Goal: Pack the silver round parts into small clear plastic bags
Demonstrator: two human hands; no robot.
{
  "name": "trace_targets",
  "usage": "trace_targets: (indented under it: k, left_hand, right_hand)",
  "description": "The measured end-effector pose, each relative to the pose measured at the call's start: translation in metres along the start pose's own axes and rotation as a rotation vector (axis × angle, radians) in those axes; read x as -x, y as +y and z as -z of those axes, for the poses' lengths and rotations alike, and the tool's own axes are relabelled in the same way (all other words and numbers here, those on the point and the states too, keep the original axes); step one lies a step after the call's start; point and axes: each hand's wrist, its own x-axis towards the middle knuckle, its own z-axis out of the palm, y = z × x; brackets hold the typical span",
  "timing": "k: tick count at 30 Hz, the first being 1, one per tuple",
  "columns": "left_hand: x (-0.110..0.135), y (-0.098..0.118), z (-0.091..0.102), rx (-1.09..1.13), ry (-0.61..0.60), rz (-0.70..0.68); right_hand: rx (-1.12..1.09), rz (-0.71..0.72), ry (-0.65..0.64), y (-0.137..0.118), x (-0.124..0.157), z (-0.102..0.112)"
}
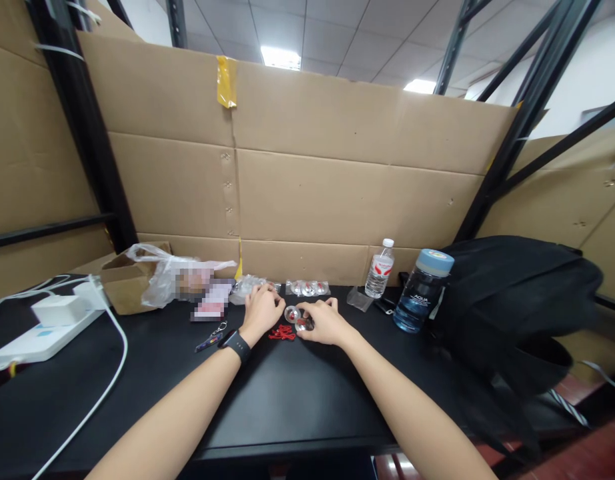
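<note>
My right hand has its thumb and fingers round a small clear round disc just above the black table. Against it on the left lies another clear round disc with something red in its middle. My left hand, with a dark watch on the wrist, is bent with curled fingers beside a pile of clear plastic packets. Whatever its fingertips hold is hidden. Between the hands, nearer to me, is a small heap of red cords. Behind them a row of wrapped round pieces lies flat.
A water bottle, a blue bottle and a black backpack stand to the right. Left are a keychain, a plastic bag, an open carton and a power strip. Cardboard walls the back.
</note>
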Motion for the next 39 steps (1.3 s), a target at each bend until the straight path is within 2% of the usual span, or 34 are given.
trace_targets:
  k: [9,14,17,19,21,24,31,36,39]
  left_hand:
    - [-0.005,-0.004,0.007,0.073,0.001,0.005]
    - [-0.008,-0.004,0.006,0.168,-0.022,-0.048]
    - [-0.007,0.004,0.006,0.403,-0.129,-0.182]
    - [-0.004,0.012,0.007,0.579,-0.158,-0.268]
    - [-0.001,0.020,0.007,0.688,-0.124,-0.290]
    - [0.003,0.028,0.010,0.725,-0.063,-0.244]
    - [0.006,0.031,0.017,0.619,-0.021,-0.188]
    - [0.008,0.032,0.021,0.472,-0.014,-0.239]
    - [0.009,0.034,0.024,0.391,-0.026,-0.267]
  right_hand:
    - [-0.152,0.023,0.019,0.003,-0.004,-0.010]
    - [-0.535,0.148,0.124,0.008,-0.007,-0.005]
    - [-0.908,0.041,0.260,0.009,-0.008,-0.002]
    - [-1.108,-0.050,0.336,0.007,-0.010,-0.001]
    - [-1.203,-0.102,0.387,0.005,-0.010,-0.001]
    - [-1.232,-0.130,0.428,0.002,-0.011,-0.001]
    - [-1.220,-0.140,0.297,0.001,-0.009,0.000]
    - [-1.224,-0.061,0.228,0.000,-0.006,0.000]
    - [-1.248,-0.071,0.192,0.001,-0.005,-0.001]
